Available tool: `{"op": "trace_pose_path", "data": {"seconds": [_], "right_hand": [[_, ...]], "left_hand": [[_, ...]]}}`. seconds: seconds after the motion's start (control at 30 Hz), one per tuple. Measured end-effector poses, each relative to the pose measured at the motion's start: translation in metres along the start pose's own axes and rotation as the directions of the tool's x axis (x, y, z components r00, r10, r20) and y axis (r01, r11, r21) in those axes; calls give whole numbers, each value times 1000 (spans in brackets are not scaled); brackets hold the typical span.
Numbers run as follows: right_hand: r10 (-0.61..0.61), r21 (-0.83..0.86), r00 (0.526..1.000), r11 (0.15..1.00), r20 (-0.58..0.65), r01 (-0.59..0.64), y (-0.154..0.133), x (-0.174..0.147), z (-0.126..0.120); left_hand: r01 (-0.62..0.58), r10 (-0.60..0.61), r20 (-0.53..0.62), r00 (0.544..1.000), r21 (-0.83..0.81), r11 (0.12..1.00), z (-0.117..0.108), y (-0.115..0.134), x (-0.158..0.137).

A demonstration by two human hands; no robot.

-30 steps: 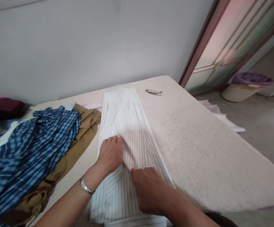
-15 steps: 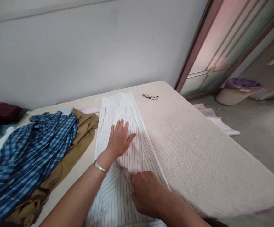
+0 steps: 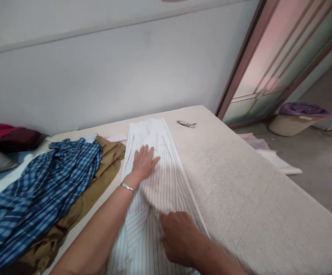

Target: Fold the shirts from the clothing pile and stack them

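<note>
White trousers with thin dark stripes (image 3: pixel 166 179) lie lengthwise on the bed, waistband toward the wall. My left hand (image 3: pixel 145 164) is open and rests on their upper part, fingers pointing away from me; a silver bracelet (image 3: pixel 128 187) circles that wrist. Lower down, my right hand (image 3: pixel 180 236) is closed on the striped cloth, its fingertips mostly hidden beneath the knuckles. Folds in the trousers run from beside the right hand toward the left wrist.
A blue plaid garment (image 3: pixel 65 172) lies over brown cloth (image 3: pixel 110 154) on the left. Eyeglasses (image 3: pixel 186 124) rest on the beige bed cover (image 3: pixel 240 191), near the wall (image 3: pixel 120 76). Past the bed's right edge stand a bin with a purple liner (image 3: pixel 289 124) and a sliding door (image 3: pixel 257 76).
The camera view has tilted up slightly and turned a little left. My left hand has shifted slightly across the trousers; the right hand keeps its hold on the cloth.
</note>
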State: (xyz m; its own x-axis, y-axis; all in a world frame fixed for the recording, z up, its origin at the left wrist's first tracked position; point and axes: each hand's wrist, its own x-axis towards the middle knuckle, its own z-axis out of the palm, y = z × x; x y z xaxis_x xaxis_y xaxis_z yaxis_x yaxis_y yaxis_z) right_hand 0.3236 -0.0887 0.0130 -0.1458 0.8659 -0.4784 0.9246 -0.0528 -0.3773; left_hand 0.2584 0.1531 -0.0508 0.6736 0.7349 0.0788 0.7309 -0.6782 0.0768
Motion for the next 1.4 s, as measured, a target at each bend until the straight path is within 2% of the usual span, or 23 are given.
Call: {"op": "trace_pose_path", "data": {"seconds": [0.07, 0.2, 0.3, 0.43, 0.53, 0.63, 0.73, 0.83, 0.9, 0.93, 1.0, 1.03, 1.13, 1.17, 1.2, 1.33, 1.4], "right_hand": [[-8, 10, 1000, 1000, 9, 8, 1, 0, -1], [-15, 8, 999, 1000, 30, 15, 3, 3, -2], [-8, -4, 999, 1000, 42, 8, 3, 6, -3], [-38, -11, 999, 999, 30, 39, 5, 7, -4], [-65, -13, 997, 998, 37, 65, 7, 8, -6], [-65, -23, 997, 998, 44, 66, 7, 7, -7], [-66, -33, 997, 997, 31, 67, 4, 6, -7], [-64, -28, 998, 998, 28, 64, 3, 5, -9], [-55, 24, 998, 998, 24, 54, 7, 3, -13], [-38, 66, 999, 997, 6, 38, 11, 2, -16], [63, 153, 995, 987, -71, -51, 24, 2, -25], [158, 173, 979, 976, -127, -135, 33, 3, -29], [440, 175, 856, 897, -272, -405, 60, 11, -36], [492, 194, 822, 870, -288, -453, 69, 14, -36], [521, 241, 808, 851, -275, -467, 76, 19, -34], [502, 543, 854, 759, -137, -360, 94, 33, -21], [451, 618, 887, 727, -101, -299, 98, 36, -16]], "left_hand": [[95, -94, -36, 995, 26, 995, 1, -15, 6], [253, -253, 69, 965, 0, 967, 17, -36, 12], [266, -262, 131, 956, -13, 964, 18, -42, 17], [194, -176, 277, 945, -38, 980, -14, -43, 5], [103, -81, 263, 961, -70, 992, -39, -38, -42], [50, -32, 201, 979, -84, 995, -46, -27, -116], [73, -26, 294, 955, -150, 986, -42, -13, -183], [143, -88, 297, 951, -170, 975, -40, -6, -215], [238, -203, 232, 951, -138, 961, -43, -9, -219], [304, -273, 216, 937, -125, 945, -45, -12, -218], [441, -406, 236, 883, -116, 890, -49, -20, -214], [492, -449, 267, 853, -120, 862, -50, -24, -213], [568, -488, 351, 799, -176, 804, -48, -31, -211], [579, -486, 364, 795, -213, 787, -45, -31, -211], [589, -487, 368, 792, -253, 768, -42, -31, -212], [637, -508, 386, 770, -412, 652, -29, -32, -213], [641, -503, 397, 768, -456, 618, -25, -34, -214]]}}
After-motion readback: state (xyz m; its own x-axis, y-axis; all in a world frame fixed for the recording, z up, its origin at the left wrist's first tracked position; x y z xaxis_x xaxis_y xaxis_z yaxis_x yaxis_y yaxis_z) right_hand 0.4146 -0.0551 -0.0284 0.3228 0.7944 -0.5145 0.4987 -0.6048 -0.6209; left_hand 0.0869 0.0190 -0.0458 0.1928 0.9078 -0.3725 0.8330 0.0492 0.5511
